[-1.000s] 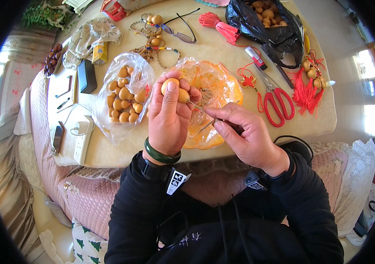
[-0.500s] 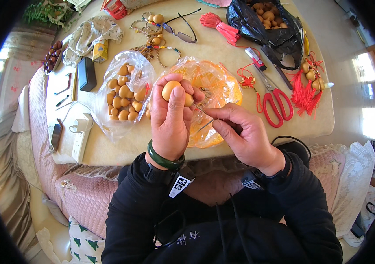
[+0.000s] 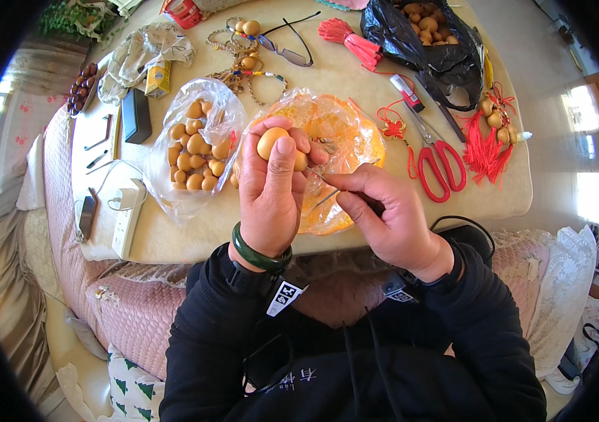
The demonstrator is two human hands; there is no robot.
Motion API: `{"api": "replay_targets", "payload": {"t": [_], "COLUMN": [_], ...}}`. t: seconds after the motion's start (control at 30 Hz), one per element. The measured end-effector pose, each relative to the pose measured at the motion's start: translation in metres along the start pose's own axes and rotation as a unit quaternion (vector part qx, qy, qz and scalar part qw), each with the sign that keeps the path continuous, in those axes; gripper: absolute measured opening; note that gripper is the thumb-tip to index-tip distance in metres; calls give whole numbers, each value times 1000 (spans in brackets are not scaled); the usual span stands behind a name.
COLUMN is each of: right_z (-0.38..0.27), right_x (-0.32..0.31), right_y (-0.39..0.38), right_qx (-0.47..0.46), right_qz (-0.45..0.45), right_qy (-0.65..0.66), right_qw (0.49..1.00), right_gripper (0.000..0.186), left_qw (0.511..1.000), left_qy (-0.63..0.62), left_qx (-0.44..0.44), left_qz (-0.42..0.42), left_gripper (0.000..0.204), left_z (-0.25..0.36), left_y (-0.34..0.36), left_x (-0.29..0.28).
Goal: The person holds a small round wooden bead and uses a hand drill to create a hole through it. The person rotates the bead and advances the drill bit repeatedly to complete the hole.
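My left hand (image 3: 275, 200) is closed around a small tan bottle gourd (image 3: 270, 143), its rounded end up beside my thumb. My right hand (image 3: 384, 211) pinches a thin dark metal tool, perhaps tweezers (image 3: 324, 199), with its tip close to the gourd's other end. Fingers hide that end, so I cannot tell whether the tip touches it. Under both hands lies an orange basket lined with clear plastic (image 3: 355, 141), with small bits in it. To its left, a clear plastic bag (image 3: 166, 169) holds several more small gourds (image 3: 196, 145).
Red-handled scissors (image 3: 434, 179) lie at the right, near red tassels with gourds (image 3: 486, 158). A black bag (image 3: 412, 63) of gourds stands far right. Glasses (image 3: 292, 55), beaded strings (image 3: 264, 88) and a red cord bundle (image 3: 348, 46) lie behind. A white power strip (image 3: 127, 221) is at the left.
The thin tool in my right hand has shifted its angle slightly. My left hand keeps its hold on the gourd, and the whole view has moved a little.
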State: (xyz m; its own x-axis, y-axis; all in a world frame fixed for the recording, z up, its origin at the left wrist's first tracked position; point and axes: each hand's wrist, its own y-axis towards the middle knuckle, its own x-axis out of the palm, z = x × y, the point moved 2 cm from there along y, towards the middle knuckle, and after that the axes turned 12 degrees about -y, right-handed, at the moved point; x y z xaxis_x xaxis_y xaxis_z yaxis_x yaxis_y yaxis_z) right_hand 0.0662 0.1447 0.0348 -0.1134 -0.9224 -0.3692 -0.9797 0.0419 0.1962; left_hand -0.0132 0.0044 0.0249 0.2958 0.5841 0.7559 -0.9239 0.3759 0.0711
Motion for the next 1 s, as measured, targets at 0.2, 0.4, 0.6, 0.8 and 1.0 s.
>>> {"api": "replay_targets", "payload": {"t": [0.2, 0.4, 0.6, 0.8, 1.0], "right_z": [10, 1, 7, -3, -5], "right_x": [-2, 2, -2, 3, 7], "right_y": [-3, 3, -5, 3, -1], "right_qx": [256, -99, 296, -1, -60], "right_qz": [-108, 48, -130, 10, 14], "right_qy": [317, -82, 320, -17, -102], "right_qw": [907, 991, 891, 1000, 993], "right_gripper": [21, 22, 19, 17, 16], "left_qw": [1000, 1000, 998, 990, 989], "left_qy": [-21, -4, -34, -87, -105], "left_qx": [0, 1, -47, -87, -59], "left_qz": [-11, 0, -20, 64, 85], "left_gripper": [20, 19, 20, 17, 17], "left_z": [0, 0, 7, 16, 12], "left_y": [-1, -1, 1, 4, 3], "left_x": [1, 2, 5, 4, 3]}}
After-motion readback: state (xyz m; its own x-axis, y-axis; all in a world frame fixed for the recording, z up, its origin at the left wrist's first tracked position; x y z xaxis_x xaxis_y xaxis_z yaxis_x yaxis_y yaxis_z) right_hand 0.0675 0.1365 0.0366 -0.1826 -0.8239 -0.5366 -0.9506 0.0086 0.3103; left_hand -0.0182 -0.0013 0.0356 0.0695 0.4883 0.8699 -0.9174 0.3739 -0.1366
